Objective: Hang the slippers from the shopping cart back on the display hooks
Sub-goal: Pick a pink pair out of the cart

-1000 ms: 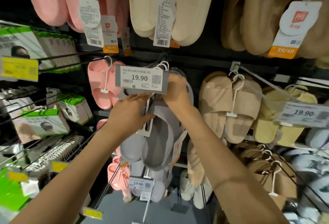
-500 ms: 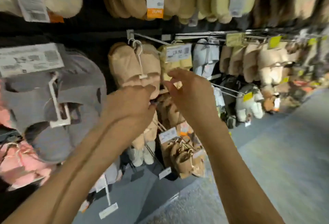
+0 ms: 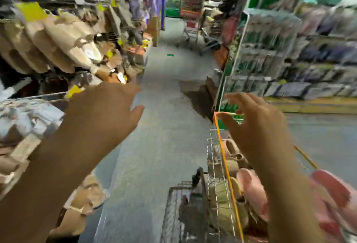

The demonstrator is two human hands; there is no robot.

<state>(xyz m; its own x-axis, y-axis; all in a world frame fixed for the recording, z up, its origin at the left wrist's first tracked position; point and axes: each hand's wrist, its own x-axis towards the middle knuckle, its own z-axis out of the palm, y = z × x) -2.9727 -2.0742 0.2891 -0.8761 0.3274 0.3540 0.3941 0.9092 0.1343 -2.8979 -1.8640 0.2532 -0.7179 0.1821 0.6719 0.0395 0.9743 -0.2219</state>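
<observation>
Head view, heavily blurred, looks down a shop aisle with both bare arms reaching forward. On the left, the left hand (image 3: 100,115) is raised in front of the slipper display (image 3: 58,38); its fingers are loosely extended, the thumb sticks out to the right, and the grip is open and holds nothing. On the right, the right hand (image 3: 258,126) hovers over the shopping cart (image 3: 222,146), fingers spread and slightly curved, thumb pointing left; its grip is also open and empty, and it does not appear to touch the cart.

Inside the wire cart with its orange rim lie several slippers: a pink pair (image 3: 253,190) near the right forearm, and tan and beige ones (image 3: 233,154) farther forward in the basket. Their exact number cannot be told through the blur.

Along the left side hang rows of beige and brown slippers on hooks, with yellow price tags (image 3: 31,11) among them. Across the grey floor (image 3: 164,126), shelves with green signs (image 3: 270,45) carry packaged goods. Another cart (image 3: 193,32) stands far down the aisle.
</observation>
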